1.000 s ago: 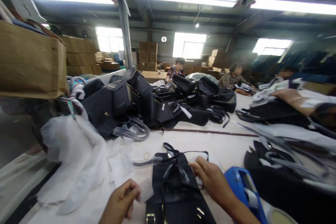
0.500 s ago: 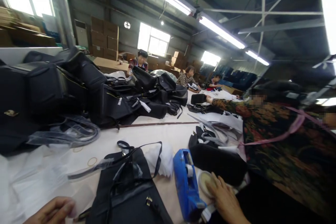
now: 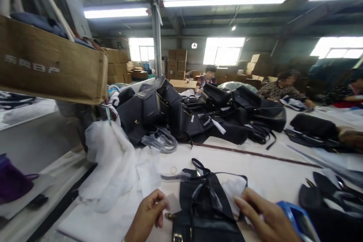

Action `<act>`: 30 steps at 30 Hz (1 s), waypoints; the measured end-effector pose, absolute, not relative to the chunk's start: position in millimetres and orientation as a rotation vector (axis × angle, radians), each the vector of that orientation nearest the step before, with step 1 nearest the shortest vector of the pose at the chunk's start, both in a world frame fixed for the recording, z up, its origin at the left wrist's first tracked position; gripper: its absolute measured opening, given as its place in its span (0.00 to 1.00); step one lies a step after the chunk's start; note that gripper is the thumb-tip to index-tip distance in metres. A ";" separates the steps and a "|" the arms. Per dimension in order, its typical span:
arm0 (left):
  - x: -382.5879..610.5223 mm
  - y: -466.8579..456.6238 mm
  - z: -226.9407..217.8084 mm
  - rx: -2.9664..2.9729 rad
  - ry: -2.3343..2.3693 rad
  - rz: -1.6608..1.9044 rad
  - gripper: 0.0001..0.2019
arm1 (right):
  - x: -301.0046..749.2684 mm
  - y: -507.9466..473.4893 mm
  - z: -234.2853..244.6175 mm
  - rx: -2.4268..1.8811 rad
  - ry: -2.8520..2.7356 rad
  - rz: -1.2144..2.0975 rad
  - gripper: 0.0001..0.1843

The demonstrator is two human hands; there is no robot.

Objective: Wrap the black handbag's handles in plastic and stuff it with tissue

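A black bag with thin straps lies flat on the table in front of me, its gold-coloured clasp near the bottom of the view. At its left side my left hand pinches a small translucent sheet. My right hand is over the bag's right edge, thumb and fingers drawn together; anything between them is too small to make out. Partly behind that hand stands a blue tape dispenser. Crumpled white paper sits by the bag's upper right side.
A heap of black bags covers the table's far side. White wrapping sheets hang and lie at left, below a brown carrier bag. More black bags lie at right. Co-workers sit across the table.
The view has swung left. My right hand has left the tape roll beside the dispenser and come to the bag's right edge. My left hand still pinches the sheet at the bag's left.
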State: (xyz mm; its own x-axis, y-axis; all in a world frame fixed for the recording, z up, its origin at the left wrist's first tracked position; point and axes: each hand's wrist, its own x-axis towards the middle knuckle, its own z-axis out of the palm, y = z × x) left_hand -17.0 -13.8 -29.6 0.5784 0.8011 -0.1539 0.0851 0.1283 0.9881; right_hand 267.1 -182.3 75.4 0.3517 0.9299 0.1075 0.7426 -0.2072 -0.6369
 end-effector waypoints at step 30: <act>-34.9 -8.6 -16.6 1.320 0.813 0.599 0.08 | 173.5 -95.3 45.4 -1.698 -1.943 0.733 0.06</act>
State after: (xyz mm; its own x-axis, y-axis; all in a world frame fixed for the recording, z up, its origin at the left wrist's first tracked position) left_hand -34.9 -8.6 -16.6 0.5972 0.7828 -0.1751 0.0655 0.1700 0.9833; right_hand 173.5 -95.3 45.4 -0.1363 0.9906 -0.0072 0.7485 0.0982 -0.6558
